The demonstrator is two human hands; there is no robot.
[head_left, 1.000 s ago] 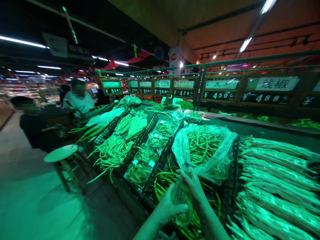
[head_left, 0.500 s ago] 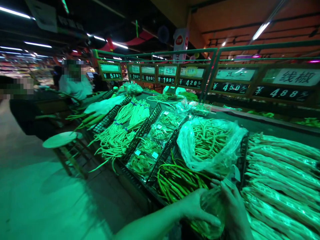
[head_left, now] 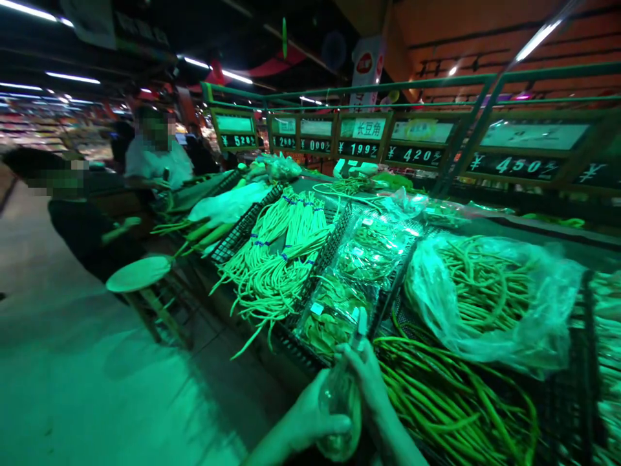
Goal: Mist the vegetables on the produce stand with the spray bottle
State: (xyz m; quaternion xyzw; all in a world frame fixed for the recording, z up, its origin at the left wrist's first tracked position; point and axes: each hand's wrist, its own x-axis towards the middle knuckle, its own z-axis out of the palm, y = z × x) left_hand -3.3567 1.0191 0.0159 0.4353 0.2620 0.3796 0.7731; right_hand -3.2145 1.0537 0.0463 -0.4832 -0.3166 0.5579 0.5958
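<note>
Both my hands hold a small clear plastic bag [head_left: 340,406] low in the middle of the view, in front of a produce stand. My left hand [head_left: 310,419] is wrapped round the bag's lower side. My right hand [head_left: 367,378] pinches its top edge. Just right of my hands lie loose dark green long beans [head_left: 439,395] in a black basket. Behind them a big clear bag of green beans [head_left: 490,294] lies open.
Bundled pale long beans [head_left: 281,259] and wrapped packs of greens [head_left: 349,285] fill baskets to the left. Price signs [head_left: 412,154] run along a green rail behind. Two people [head_left: 155,162] stand at the far left by a round stool [head_left: 138,273]. The aisle floor [head_left: 72,375] is on the left.
The view has swung to the left, so the pale vegetables on the right have almost left the frame. My hands with the small bag now sit nearer the bottom centre.
</note>
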